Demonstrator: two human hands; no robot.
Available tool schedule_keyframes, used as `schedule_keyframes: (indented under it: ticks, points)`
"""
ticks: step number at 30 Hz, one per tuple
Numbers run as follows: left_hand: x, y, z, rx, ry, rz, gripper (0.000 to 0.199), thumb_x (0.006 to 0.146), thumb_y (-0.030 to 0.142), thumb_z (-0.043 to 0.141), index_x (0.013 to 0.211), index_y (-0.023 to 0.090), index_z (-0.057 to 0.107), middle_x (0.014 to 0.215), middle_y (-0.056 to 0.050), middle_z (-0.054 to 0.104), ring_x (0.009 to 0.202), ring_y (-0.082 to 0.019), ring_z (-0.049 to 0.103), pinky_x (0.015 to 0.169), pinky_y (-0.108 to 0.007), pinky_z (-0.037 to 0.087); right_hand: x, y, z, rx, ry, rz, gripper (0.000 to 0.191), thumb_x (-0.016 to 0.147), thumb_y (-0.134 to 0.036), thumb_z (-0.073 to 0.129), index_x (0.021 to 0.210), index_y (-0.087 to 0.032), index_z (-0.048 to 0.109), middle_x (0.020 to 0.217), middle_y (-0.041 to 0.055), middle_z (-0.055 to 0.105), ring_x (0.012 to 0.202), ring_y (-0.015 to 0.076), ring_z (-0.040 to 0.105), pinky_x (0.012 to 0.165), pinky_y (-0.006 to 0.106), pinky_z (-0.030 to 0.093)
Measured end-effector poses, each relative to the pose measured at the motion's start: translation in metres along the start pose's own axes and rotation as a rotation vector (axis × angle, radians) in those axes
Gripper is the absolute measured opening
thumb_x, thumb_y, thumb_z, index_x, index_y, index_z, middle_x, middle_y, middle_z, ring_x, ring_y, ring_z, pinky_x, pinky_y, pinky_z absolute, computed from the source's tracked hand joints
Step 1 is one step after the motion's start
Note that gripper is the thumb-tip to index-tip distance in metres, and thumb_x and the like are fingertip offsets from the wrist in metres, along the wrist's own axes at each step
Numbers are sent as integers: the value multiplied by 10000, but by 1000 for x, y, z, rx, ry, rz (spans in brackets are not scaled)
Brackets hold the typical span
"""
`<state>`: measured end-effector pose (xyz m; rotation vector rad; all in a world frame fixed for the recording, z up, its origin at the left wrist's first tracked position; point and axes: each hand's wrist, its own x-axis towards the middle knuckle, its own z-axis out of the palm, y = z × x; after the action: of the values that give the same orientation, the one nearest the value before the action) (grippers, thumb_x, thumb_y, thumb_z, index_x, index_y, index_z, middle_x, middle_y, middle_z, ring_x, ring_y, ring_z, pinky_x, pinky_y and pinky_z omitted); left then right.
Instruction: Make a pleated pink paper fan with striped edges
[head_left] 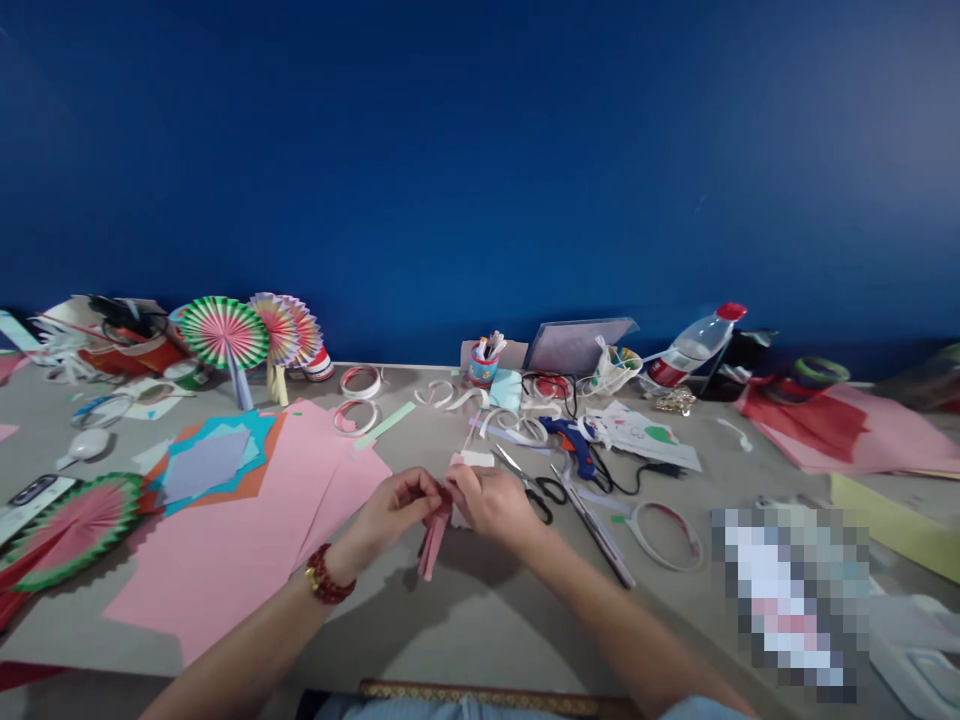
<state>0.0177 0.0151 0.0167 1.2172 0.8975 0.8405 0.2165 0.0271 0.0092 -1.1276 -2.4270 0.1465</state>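
Both hands meet at the middle of the table over a narrow folded pink paper strip (430, 550), which hangs down from between them. My left hand (394, 510), with a red beaded bracelet at the wrist, has its thumb and fingers pinched on the strip. My right hand (491, 505) is closed near the strip's upper end, its fingertips close to the left ones. Just what the right fingers grip is partly hidden. Right beside that hand lie black-handled scissors (541, 494) with their blades apart. A small white paper piece (478, 459) shows just beyond the knuckles.
Large pink sheets (225, 560) and a stack of coloured papers (206, 465) spread at left. Folded paper fans (225, 335) stand behind them. A blue glue gun (574, 443), tape rolls (360, 382), a long slim tool (596, 530) and a leaning bottle (694, 350) occupy the right and back.
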Motion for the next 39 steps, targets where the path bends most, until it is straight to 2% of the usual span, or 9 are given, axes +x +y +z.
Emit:
schedule_keyframes:
  ticks: [4, 7, 10, 14, 20, 28, 33, 35, 39]
  points:
    - [1, 2, -2, 17, 42, 6, 247, 842, 398, 689, 808, 168, 606, 820, -47, 694, 712, -140, 598, 690, -252, 460, -17, 19, -16, 48, 48, 234, 216, 1005, -329, 431, 1044, -174, 576, 838, 69, 698, 757, 192, 657, 664, 253, 418]
    - [2, 2, -5, 62, 85, 15, 218, 849, 378, 676, 832, 170, 614, 868, -48, 702, 759, -145, 605, 717, -251, 467, -46, 45, -28, -100, -118, 405, 230, 987, -362, 456, 915, -192, 594, 898, 71, 676, 781, 210, 654, 634, 264, 409]
    - [6, 0, -7, 81, 107, 27, 197, 839, 356, 683, 844, 170, 616, 856, -34, 693, 759, -140, 602, 733, -252, 474, -74, 60, -32, -243, -260, 512, 169, 953, -332, 516, 959, -187, 602, 995, 84, 657, 821, 222, 657, 616, 270, 401]
    - [11, -2, -8, 116, 121, 56, 170, 846, 334, 670, 845, 172, 620, 813, -16, 678, 759, -139, 612, 737, -248, 479, -90, 53, -32, -336, -322, 603, 238, 927, -249, 539, 1143, -151, 565, 1123, 128, 631, 920, 244, 660, 624, 273, 403]
    - [14, -1, -9, 204, 141, 76, 161, 887, 340, 627, 896, 179, 629, 853, -28, 698, 813, -161, 654, 776, -268, 498, -84, 44, -40, -347, -452, 672, 171, 866, -211, 544, 1011, -143, 604, 985, 125, 690, 871, 261, 685, 581, 274, 356]
    - [11, -2, -13, 203, 204, 71, 200, 866, 381, 640, 891, 183, 624, 854, -28, 703, 802, -170, 680, 778, -287, 529, -89, 59, -53, -35, -415, 749, 144, 774, -224, 554, 885, -182, 636, 897, 82, 721, 855, 230, 675, 650, 267, 380]
    - [10, -5, -15, 268, 192, 128, 203, 891, 382, 612, 939, 185, 626, 880, -42, 713, 824, -182, 683, 771, -290, 522, -106, 61, -40, 653, -264, 854, 205, 776, -374, 503, 895, -209, 526, 711, -12, 620, 508, 130, 546, 503, 239, 399]
    - [11, -4, -14, 312, 190, 150, 185, 900, 364, 602, 940, 187, 636, 898, -50, 720, 841, -187, 682, 775, -288, 514, -109, 53, -33, 847, -241, 841, 261, 789, -459, 503, 887, -217, 493, 664, -31, 570, 478, 119, 476, 450, 228, 368]
    - [14, -1, -13, 346, 234, 171, 168, 886, 338, 630, 968, 194, 654, 931, -55, 732, 882, -195, 686, 819, -291, 506, -99, 29, -34, 709, -235, 677, 206, 757, -391, 612, 787, -214, 509, 636, -43, 527, 541, 112, 440, 497, 219, 321]
